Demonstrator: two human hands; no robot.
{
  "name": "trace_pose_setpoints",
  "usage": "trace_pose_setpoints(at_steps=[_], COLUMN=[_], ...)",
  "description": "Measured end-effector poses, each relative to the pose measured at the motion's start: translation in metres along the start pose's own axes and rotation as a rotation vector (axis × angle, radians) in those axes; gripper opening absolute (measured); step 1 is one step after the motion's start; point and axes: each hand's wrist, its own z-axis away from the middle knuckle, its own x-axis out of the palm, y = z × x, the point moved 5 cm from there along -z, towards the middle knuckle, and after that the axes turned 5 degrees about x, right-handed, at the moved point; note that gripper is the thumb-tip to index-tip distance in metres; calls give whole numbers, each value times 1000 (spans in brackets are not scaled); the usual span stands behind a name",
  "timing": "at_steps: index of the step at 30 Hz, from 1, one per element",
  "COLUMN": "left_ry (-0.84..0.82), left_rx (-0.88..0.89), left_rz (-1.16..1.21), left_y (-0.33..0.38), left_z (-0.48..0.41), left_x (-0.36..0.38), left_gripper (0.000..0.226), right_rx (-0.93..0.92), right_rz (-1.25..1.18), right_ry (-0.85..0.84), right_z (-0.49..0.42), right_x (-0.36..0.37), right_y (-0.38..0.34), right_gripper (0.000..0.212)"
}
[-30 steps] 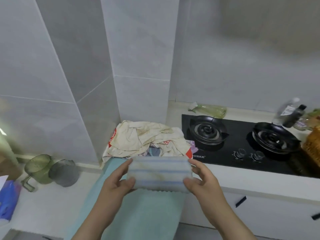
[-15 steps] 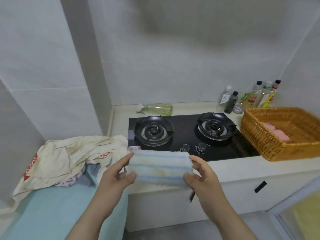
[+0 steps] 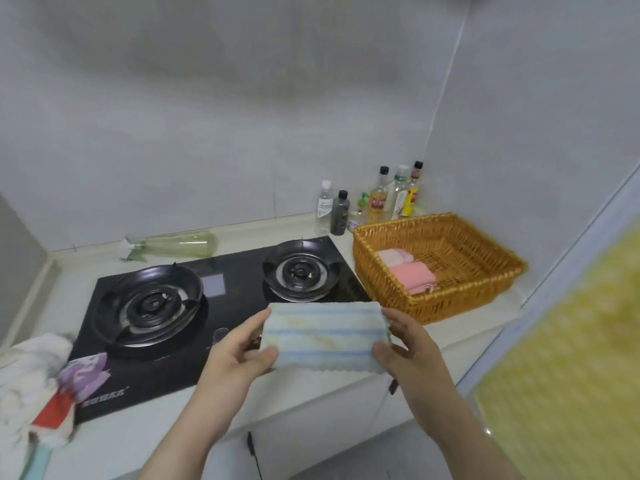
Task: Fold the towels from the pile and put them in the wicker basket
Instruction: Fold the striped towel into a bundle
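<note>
A folded towel (image 3: pixel 325 336), pale with blue stripes and yellowish stains, hangs in the air over the counter's front edge. My left hand (image 3: pixel 242 355) grips its left end and my right hand (image 3: pixel 405 344) grips its right end. The wicker basket (image 3: pixel 464 299) stands on the counter just right of and beyond the towel. Two folded pink towels (image 3: pixel 412 275) lie in its left part. The pile of unfolded towels (image 3: pixel 38 386), cream, lilac and red, sits at the far left edge.
A black two-burner gas hob (image 3: pixel 221 306) fills the counter between pile and basket. Several bottles (image 3: pixel 377 202) stand in the back corner behind the basket. A green spray bottle (image 3: pixel 173 245) lies along the back wall. A door frame rises at the right.
The view and both hands have swung right, carrying the folded towel from above the pile to in front of the hob's right burner, close to the basket. The grip is unchanged.
</note>
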Motion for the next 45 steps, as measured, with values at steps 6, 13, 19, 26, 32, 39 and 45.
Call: trace_pose_setpoints(at_steps=[6,13,19,26,32,39,45], left_ry=[-89,-139,-207,-249,-258,-245,-286], left_rx=[-20,-32,2,-66,-130,-165,-159], left_rz=[7,9,-57,-168,-224,-324,-575], left_y=[-4,-14,-27,-69,-85,-95,-76], left_z=[-41,-91,-148,-214,-247,-262,-270], left_x=[81,146,183,213,226,236,263], left_gripper=[56,57,60,72,74,73,61], right_rx=[-20,0,-5,91,108,150,202], right_rz=[2,13,96,250,292,448,347], right_ry=[75,139,86,-6,-100,-171,-218], right_z=[-31,-69,-133,-229,-271,-300,-330], right_x=[-79,-139,-172,-207,-222,-231,-248], right_y=[-13,-16,-16,5,12,14,15], right_gripper=[42,43,46,58,59,53,42])
